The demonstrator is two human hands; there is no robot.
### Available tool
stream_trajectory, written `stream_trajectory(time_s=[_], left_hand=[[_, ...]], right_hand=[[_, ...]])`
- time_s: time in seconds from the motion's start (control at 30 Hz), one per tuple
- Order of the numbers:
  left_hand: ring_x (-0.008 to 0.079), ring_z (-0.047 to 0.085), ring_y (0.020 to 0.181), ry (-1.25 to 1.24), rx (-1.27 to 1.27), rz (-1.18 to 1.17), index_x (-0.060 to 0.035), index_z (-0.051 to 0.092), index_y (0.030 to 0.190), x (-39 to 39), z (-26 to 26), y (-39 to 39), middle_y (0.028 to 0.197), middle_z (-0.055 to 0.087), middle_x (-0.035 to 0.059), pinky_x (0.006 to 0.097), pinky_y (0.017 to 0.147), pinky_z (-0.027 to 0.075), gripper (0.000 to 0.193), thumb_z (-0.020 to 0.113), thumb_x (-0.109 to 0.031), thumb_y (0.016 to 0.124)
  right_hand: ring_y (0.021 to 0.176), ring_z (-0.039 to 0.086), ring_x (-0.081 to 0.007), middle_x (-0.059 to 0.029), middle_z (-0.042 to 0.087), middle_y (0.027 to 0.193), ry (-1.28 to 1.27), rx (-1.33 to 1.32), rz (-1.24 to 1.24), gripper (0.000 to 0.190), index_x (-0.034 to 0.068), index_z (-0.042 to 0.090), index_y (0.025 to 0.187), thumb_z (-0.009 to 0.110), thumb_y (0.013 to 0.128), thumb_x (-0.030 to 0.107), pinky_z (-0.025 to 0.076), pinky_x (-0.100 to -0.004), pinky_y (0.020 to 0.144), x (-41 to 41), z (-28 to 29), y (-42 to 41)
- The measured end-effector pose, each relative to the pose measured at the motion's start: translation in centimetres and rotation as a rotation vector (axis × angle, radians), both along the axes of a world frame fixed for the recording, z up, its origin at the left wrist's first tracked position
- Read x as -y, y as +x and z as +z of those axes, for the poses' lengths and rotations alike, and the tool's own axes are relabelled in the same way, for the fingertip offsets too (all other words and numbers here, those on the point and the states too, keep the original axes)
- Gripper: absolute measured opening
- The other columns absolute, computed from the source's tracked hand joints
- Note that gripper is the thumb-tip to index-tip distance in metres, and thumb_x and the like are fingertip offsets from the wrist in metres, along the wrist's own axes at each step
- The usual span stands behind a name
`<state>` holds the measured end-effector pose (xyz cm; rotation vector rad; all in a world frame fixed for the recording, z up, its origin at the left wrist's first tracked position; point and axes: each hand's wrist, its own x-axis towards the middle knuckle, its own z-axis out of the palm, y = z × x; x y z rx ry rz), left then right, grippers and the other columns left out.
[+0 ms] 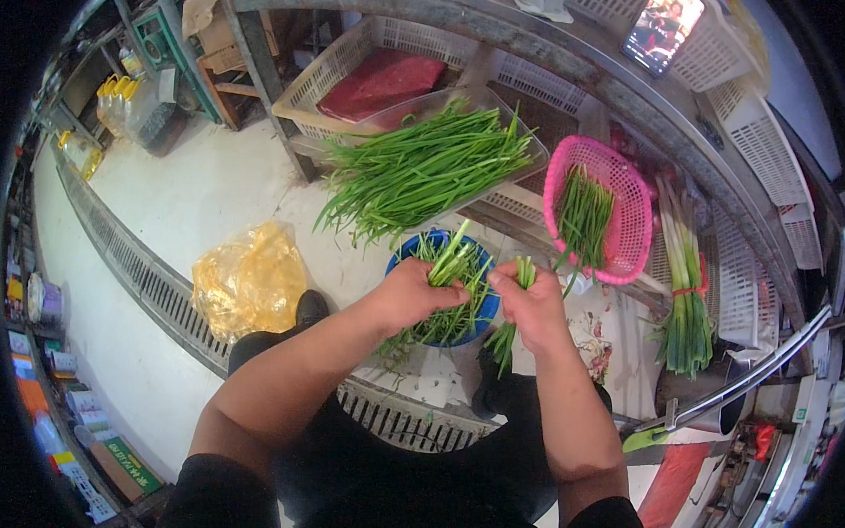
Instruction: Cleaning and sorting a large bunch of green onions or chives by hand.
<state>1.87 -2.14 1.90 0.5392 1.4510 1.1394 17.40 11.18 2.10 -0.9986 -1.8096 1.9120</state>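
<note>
My left hand [421, 292] grips a small bunch of green stems [452, 254], its pale cut ends pointing up and away from me. Close beside it, my right hand [529, 303] is closed around another green bunch [505, 345], whose leaves hang down below the fist. Under both hands stands a round blue basin [489, 309] holding loose green leaves and trimmings [438, 327]. A large heap of long green garlic chives [426, 166] lies in a clear plastic tray [534, 153] beyond the basin. To the right, a pink woven basket [626, 222] holds a smaller bunch of chives [585, 214].
Tied leeks or large scallions [688, 294] stand at the right by a metal shelf [431, 16]. A lit phone [662, 31] leans on that shelf. A yellowish plastic bag [251, 282] lies on the floor at left, near a drain grate [136, 261]. Oil jugs [124, 103] stand farther back.
</note>
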Motion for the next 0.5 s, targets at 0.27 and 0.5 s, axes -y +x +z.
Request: stream_trajectory(time_s=[0.27, 0.5], left_hand=[[0.0072, 0.043, 0.049, 0.065, 0.0, 0.045, -0.0042, 0.066, 0.084, 0.1, -0.7, -0.2, 0.061, 0.054, -0.0011, 0.0235, 0.046, 0.031, 0.018, 0.076, -0.016, 0.076], [0.0068, 0.043, 0.049, 0.125, -0.036, 0.095, -0.0056, 0.063, 0.079, 0.0, -0.4, 0.2, 0.061, 0.053, -0.0019, 0.0235, 0.045, 0.032, 0.016, 0.075, -0.016, 0.077]], right_hand=[[0.065, 0.05, -0.006, 0.001, 0.059, 0.073, 0.563, 0.095, -0.239, 0.011, 0.002, 0.064, 0.087, 0.064, 0.086, 0.013, 0.042, -0.0226, 0.06, -1.1, -0.3, -0.1], [0.073, 0.059, -0.0088, -0.0042, 0.067, 0.079, 0.244, 0.089, 0.058, 0.023, 0.0, 0.067, 0.098, 0.067, 0.085, 0.019, 0.048, -0.0269, 0.068, 0.9, -0.7, -0.1]])
